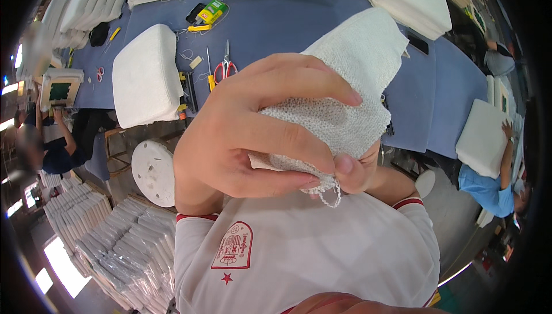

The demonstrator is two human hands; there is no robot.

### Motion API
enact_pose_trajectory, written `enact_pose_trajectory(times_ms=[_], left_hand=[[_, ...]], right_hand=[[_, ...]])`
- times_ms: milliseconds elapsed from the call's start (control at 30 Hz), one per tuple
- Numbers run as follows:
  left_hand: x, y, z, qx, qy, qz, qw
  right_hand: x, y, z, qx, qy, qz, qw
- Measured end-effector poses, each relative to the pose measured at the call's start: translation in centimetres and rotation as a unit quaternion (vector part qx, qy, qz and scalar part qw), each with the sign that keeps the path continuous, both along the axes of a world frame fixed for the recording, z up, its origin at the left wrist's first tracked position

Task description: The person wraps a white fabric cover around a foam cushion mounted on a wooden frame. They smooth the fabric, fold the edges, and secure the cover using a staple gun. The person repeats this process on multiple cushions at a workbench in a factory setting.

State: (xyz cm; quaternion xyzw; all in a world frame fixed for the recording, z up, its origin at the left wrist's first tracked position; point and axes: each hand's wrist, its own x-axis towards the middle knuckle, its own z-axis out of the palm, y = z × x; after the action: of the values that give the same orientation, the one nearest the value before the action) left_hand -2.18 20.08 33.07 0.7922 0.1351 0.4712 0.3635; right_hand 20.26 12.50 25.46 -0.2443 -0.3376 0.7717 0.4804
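A piece of white knitted fabric (368, 55) is held up close above my shirt, its far end spread out over the table. My left hand (259, 130) is closed round its near part, thumb and fingers bent over the knit. At the fabric's lower edge my right hand (356, 170) pinches, thumb showing; its other fingers are mostly hidden behind the cloth. A loose loop of white yarn (332, 200) hangs from that edge between the two hands. Red-handled scissors (226, 68) and a yellow-handled pointed tool (210, 78) lie on the table beyond my left hand.
The blue-covered table (264, 18) bears white padded blocks (148, 75), a green-and-yellow box (214, 10) and a dark phone (418, 43). A round white stool (153, 173) stands at left, near plastic-wrapped stacks (123, 251). Other people work at left and right.
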Motion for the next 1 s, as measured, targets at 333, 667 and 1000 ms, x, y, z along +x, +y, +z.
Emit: enact_pose_trajectory(times_ms=[333,667,1000], left_hand=[[-2.3,-7.7,-2.1,-0.17,0.016,0.318,0.933],[-0.7,-12.5,-0.8,-0.217,0.025,0.421,0.881],[0.1,-12.7,-0.7,-0.142,0.086,0.45,0.878]], right_hand=[[-1.5,0.0,-2.8,0.048,-0.078,-0.018,0.996],[-1.2,-0.9,-6.7,-0.003,-0.118,0.022,0.993],[2.4,7.1,-16.4,-0.107,-0.153,-0.022,0.982]])
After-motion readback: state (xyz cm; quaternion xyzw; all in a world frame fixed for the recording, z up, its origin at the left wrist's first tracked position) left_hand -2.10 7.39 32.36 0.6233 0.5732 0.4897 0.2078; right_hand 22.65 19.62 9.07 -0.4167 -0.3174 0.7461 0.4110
